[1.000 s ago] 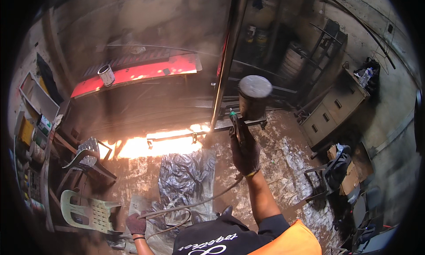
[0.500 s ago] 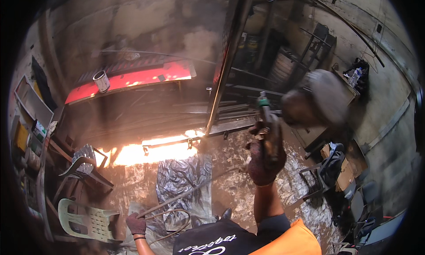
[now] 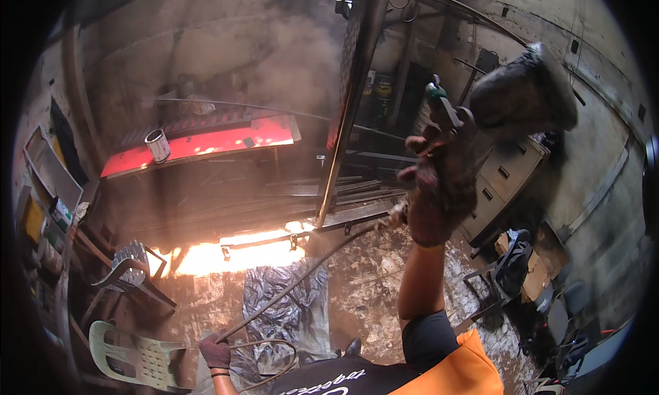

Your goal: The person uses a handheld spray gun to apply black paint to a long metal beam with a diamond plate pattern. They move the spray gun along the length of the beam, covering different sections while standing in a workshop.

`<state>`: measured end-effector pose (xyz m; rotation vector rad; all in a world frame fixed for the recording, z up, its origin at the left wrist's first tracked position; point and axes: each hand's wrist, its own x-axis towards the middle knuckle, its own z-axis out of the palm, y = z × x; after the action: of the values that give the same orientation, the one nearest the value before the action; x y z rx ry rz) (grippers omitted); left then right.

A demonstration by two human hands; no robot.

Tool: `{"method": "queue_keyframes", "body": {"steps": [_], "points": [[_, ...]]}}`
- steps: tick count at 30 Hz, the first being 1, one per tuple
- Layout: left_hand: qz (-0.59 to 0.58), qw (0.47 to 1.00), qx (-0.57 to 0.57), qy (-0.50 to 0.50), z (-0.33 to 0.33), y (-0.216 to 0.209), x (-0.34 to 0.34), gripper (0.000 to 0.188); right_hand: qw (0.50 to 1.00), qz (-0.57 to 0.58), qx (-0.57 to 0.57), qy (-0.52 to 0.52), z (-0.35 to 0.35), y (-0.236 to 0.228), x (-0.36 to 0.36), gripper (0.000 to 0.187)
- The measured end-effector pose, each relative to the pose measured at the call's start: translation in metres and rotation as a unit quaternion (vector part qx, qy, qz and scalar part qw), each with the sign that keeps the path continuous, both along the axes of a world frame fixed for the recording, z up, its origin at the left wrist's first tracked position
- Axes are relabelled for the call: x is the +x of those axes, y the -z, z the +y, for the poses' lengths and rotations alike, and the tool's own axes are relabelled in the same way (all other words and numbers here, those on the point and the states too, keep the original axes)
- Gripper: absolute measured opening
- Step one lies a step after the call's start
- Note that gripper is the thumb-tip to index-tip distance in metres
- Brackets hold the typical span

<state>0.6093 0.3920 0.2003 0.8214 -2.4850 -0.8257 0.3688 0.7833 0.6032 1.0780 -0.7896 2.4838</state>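
My right hand (image 3: 443, 199), in a dark stained glove, is raised at the right and closed around a spray gun (image 3: 446, 113). A dark, smeared cup (image 3: 525, 96) sits at the gun's right side. From the gun an air hose (image 3: 292, 285) runs down to the lower left. My left hand (image 3: 215, 352), also gloved, is low at the left and closed on that hose, which loops beside it. Left of the gun stands a tall metal frame (image 3: 347, 113), apart from it. The right fingers are partly hidden behind the glove and gun.
A red-topped table (image 3: 268, 133) carries a paint-streaked can (image 3: 158, 146). Metal bars lie beneath it. Plastic chairs (image 3: 141, 354) stand at the left, with a plastic sheet (image 3: 285, 312) on the floor. A drawer cabinet (image 3: 504, 179) is at the right. Haze hangs at the back.
My right hand has gone up and to the right with the spray gun, whose cup now tilts differently. The hose is drawn straighter toward it. My left hand has shifted slightly and keeps its hold.
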Motion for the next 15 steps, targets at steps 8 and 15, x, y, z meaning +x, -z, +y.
{"method": "queue_keyframes", "body": {"steps": [8,15], "points": [[-0.032,0.998,-0.033,0.05,0.0,-0.007,0.002,0.056,0.722,-0.053,0.482,0.493,0.018,0.003,0.014,0.06],[0.023,0.999,-0.007,0.048,0.016,-0.027,-0.018,0.052,0.992,-0.029,0.076,0.101,0.0,-0.062,-0.001,0.049]]}}
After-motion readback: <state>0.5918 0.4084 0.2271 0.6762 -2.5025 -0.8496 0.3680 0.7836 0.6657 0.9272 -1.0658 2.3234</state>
